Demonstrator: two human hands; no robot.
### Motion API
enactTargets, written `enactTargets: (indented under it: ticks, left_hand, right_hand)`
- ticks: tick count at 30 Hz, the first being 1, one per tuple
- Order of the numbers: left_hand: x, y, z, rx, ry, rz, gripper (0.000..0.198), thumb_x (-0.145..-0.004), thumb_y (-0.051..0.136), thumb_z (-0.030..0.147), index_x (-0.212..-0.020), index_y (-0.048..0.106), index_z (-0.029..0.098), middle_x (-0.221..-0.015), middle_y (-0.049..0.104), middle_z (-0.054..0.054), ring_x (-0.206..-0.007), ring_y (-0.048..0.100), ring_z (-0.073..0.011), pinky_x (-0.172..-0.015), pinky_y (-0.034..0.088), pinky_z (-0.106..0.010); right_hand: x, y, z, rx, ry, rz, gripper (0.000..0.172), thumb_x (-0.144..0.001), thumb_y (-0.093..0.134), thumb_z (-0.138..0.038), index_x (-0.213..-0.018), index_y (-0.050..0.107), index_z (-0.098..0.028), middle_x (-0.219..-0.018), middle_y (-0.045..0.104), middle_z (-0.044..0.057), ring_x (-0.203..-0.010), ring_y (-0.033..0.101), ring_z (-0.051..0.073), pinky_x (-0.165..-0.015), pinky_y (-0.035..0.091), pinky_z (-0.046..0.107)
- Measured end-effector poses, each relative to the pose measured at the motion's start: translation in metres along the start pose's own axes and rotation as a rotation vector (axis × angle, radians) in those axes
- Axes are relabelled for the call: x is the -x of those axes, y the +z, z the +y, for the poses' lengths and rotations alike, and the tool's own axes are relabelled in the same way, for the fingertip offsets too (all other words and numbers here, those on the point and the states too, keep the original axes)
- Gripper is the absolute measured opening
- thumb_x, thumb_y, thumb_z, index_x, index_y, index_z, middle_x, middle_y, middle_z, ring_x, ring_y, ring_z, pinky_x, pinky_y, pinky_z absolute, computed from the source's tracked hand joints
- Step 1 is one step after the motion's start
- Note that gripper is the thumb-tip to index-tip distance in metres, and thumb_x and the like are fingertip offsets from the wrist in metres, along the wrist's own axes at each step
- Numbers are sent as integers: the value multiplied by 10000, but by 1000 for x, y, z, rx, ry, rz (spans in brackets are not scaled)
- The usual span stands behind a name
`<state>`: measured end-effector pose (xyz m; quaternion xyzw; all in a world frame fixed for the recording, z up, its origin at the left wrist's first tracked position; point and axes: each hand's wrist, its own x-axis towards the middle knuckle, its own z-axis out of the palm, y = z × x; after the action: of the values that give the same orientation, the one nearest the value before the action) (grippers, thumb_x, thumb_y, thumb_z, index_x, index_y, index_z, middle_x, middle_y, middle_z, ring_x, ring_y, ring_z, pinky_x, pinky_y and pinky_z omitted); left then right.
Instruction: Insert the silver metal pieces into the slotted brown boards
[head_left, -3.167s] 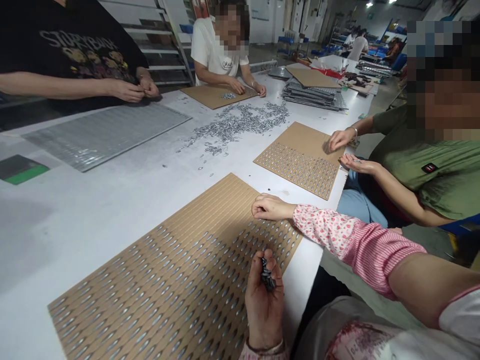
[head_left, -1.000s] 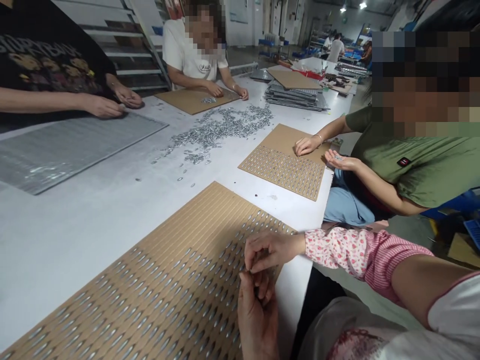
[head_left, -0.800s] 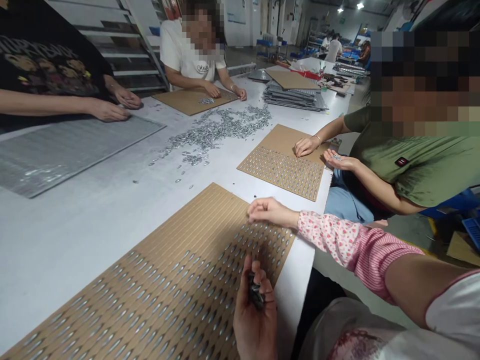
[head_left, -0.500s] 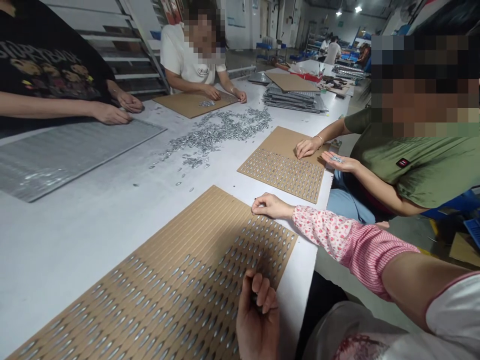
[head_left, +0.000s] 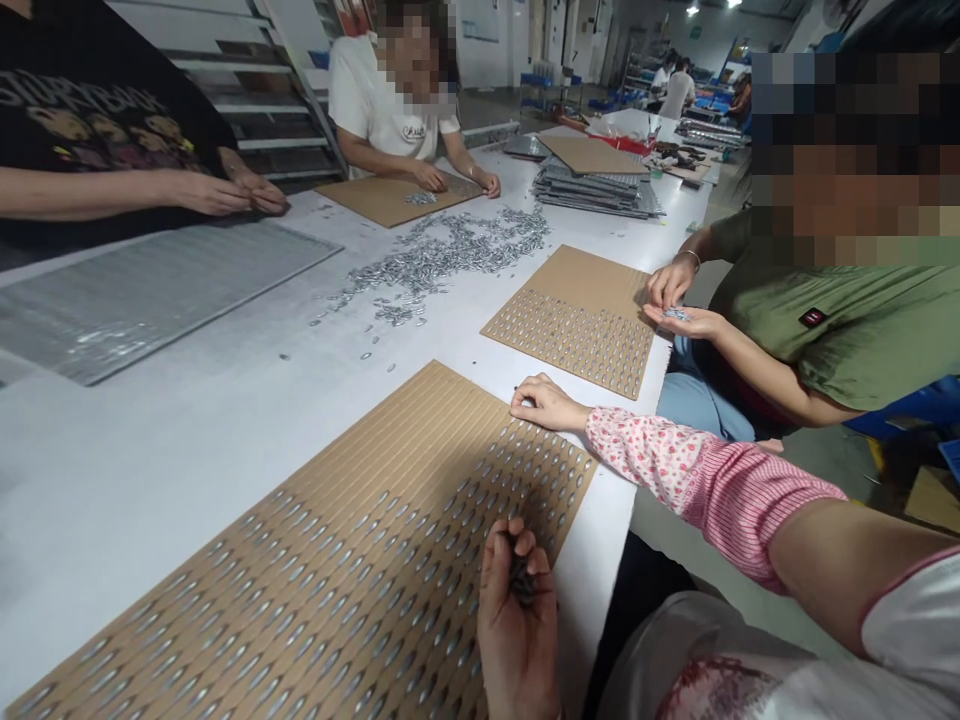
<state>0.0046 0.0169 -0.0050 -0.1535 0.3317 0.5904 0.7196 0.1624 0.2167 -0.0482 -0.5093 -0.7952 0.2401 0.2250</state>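
Observation:
A brown grooved board (head_left: 405, 420) lies on the table in front of me, with rows of small silver spindle-shaped metal pieces (head_left: 247, 650) in its grooves. My left hand (head_left: 517, 620) is above the board's near right part, palm turned up and fingers curled round a handful of these metal pieces, which look dark in its shadow. At the board's far right edge is my right hand (head_left: 551, 404), in a pink patterned sleeve. Its thumb and forefinger are pinched together at the end of a row; what lies between them is too small to make out.
A loose heap of metal pieces (head_left: 450, 250) lies mid-table. To the right, a co-worker in green has a smaller grooved board (head_left: 562, 270). Another brown board (head_left: 367, 200), a grey wrapped sheet (head_left: 172, 290) and a stack of grey sheets (head_left: 592, 190) lie farther off.
My left hand has opened slightly, showing the pieces inside. My right hand remains pinched at the board's edge. The co-worker in green has moved one hand from their board to their other palm.

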Motion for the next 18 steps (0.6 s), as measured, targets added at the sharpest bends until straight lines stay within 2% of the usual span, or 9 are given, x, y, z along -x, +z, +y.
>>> enactTargets:
  ticks: [4, 7, 11, 12, 15, 16, 18]
  left_hand:
    - [-2, -1, -2, -56, 73, -60, 100, -846, 618, 121, -926, 664, 158, -764, 551, 11, -578, 482, -36, -499, 441, -112]
    - [-4, -2, -3, -43, 81, -53, 30, -822, 661, 133, -847, 646, 141, -750, 528, 20, -549, 443, -23, -442, 388, -97]
    - [-5, -1, -2, -8, 108, -55, 74, -800, 696, 148, -844, 640, 130, -765, 519, 20, -555, 438, -14, -435, 367, -87]
    - [-5, -1, -2, -3, 116, -66, 96, -792, 706, 151, -861, 644, 130, -767, 517, 21, -559, 442, -14, -439, 369, -86]
    - [-7, 0, -2, 28, 108, -90, 99, -796, 706, 162, -875, 656, 128, -753, 521, 25, -550, 447, -11, -441, 371, -88]
    - [-7, 0, -2, 45, 104, -93, 84, -806, 695, 163, -874, 661, 129, -740, 524, 27, -542, 447, -12, -437, 371, -91]
    - [-8, 0, -2, 78, 103, -88, 39, -828, 669, 159, -856, 669, 132, -696, 525, 35, -516, 446, -15, -418, 362, -96]
  right_hand:
    - [-4, -1, 2, 28, 39, -13, 173, -799, 718, -306, -801, 661, -143, -842, 582, 41, -892, 464, 167, -874, 324, 293]
    - [-4, -4, 0, 35, 61, -42, 135, -795, 718, -263, -797, 663, -140, -842, 592, 45, -886, 469, 168, -879, 333, 302]
    - [14, -11, -24, -57, -9, 36, 141, -856, 642, -287, -845, 667, -149, -877, 614, 52, -917, 495, 173, -904, 355, 330]
    - [21, -12, -34, -133, -64, -6, 170, -871, 621, -315, -867, 667, -151, -890, 624, 51, -915, 512, 168, -900, 371, 327]
    - [42, -12, -71, -397, -282, -351, 268, -881, 598, -414, -921, 669, -159, -939, 656, 51, -889, 572, 150, -857, 430, 298]
    - [47, -11, -82, -434, -348, -420, 275, -872, 609, -428, -917, 672, -164, -947, 661, 53, -903, 580, 151, -868, 436, 299]
    - [54, -9, -98, -454, -433, -448, 267, -863, 625, -430, -882, 673, -168, -938, 661, 60, -929, 583, 158, -901, 435, 311]
